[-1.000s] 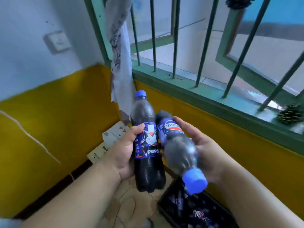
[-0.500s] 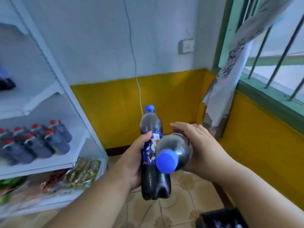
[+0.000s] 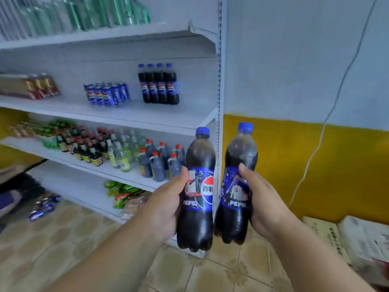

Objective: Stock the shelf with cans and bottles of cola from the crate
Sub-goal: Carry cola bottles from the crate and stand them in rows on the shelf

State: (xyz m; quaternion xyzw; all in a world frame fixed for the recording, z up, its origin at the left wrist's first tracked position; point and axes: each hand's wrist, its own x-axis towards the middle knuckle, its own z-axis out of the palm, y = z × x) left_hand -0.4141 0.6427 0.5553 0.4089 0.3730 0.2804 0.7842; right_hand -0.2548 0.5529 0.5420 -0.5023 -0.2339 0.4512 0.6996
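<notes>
My left hand (image 3: pixel 165 204) grips a cola bottle (image 3: pixel 199 165) with a blue cap, held upright. My right hand (image 3: pixel 266 204) grips a second cola bottle (image 3: pixel 240 152), upright and leaning slightly right. Both bottles are side by side in front of the white shelf unit (image 3: pixel 220 81). On its middle shelf (image 3: pixel 130 115) stand several cola bottles (image 3: pixel 159 84) in a row and a group of blue cola cans (image 3: pixel 106 93) to their left. The crate is out of view.
The shelf below holds dark sauce bottles (image 3: pixel 157 163) and clear bottles (image 3: pixel 121 151). Green packets (image 3: pixel 120 189) lie on the bottom shelf. Cardboard boxes (image 3: pixel 355 234) stand on the tiled floor at right. A white cable (image 3: pixel 328 114) hangs down the wall.
The view has swung left from the window corner to the shelf unit. The right-hand bottle has turned from pointing its cap at me to upright. The crate has left the view.
</notes>
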